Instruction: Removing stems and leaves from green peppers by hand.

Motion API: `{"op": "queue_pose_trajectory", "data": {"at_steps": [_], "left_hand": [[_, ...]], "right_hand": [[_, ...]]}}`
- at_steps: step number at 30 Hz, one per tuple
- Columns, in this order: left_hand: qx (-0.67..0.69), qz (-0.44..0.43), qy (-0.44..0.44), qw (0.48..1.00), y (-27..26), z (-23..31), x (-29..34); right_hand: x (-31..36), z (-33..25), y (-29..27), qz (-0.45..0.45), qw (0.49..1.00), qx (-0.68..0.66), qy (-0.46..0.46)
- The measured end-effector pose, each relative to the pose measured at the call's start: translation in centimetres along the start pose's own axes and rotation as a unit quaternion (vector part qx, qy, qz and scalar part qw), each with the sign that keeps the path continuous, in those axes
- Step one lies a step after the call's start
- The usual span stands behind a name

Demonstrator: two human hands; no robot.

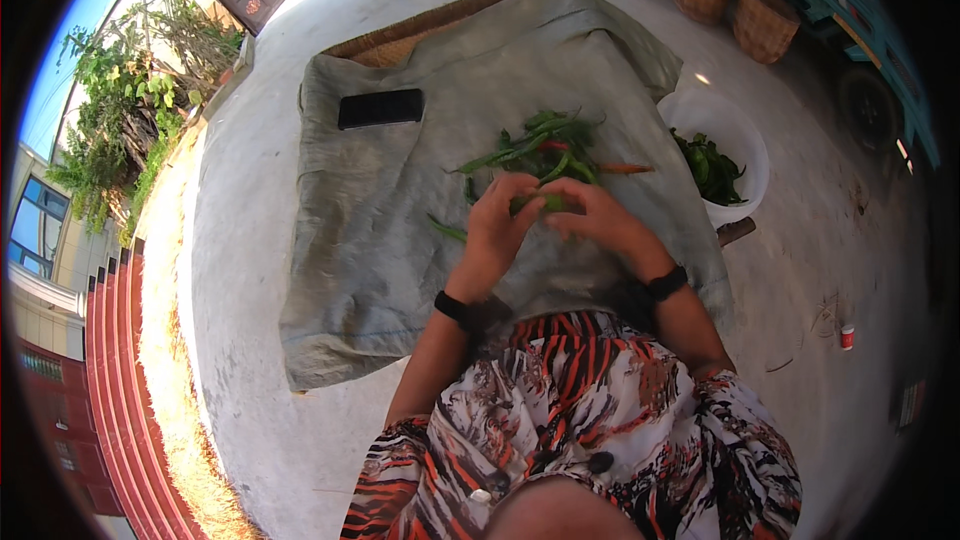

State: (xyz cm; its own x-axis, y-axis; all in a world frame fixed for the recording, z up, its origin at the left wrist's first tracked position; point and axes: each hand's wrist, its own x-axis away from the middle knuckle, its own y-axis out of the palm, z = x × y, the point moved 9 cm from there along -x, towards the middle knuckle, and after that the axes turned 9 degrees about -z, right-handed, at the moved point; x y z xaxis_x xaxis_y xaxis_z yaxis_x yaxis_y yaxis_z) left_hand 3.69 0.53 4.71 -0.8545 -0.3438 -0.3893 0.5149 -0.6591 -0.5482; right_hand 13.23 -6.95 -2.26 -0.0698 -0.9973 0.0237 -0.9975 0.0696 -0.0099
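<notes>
My left hand [498, 225] and my right hand [604, 218] meet over the near side of a chili pepper pile, fingertips pinched together. Between them is a green chili pepper [541, 203], partly hidden by the fingers, which both hands seem to grip. Just beyond the fingers lies the loose pile of long green chili peppers [520, 148], with a red one among them and an orange-red chili pepper [625, 168] pointing right. Left of my left wrist, a single green chili pepper [447, 229] rests apart on the grey-green cloth [350, 220].
A black phone [381, 109] lies on the cloth at the far left. Under the cloth's far edge shows a woven tray [450, 18]. At the right stands a white bucket [757, 155] holding dark green peppers [709, 166]. Wicker baskets [765, 22] and a teal vehicle [850, 0] stand farther back.
</notes>
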Motion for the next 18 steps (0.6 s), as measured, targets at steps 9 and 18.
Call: {"op": "queue_pose_trajectory", "data": {"at_steps": [9, 18], "left_hand": [[0.247, 0.153, -0.07, 0.954, -1.4, -4.0, 1.1], [0.311, -0.124, -0.059, 0.94, 4.8, -2.4, 0.7]], "right_hand": [[1.2, 0.8, -3.3, 0.151, 0.976, -0.156, 0.005], [1.5, -2.6, -0.8, 0.007, 0.963, -0.247, -0.108]]}}
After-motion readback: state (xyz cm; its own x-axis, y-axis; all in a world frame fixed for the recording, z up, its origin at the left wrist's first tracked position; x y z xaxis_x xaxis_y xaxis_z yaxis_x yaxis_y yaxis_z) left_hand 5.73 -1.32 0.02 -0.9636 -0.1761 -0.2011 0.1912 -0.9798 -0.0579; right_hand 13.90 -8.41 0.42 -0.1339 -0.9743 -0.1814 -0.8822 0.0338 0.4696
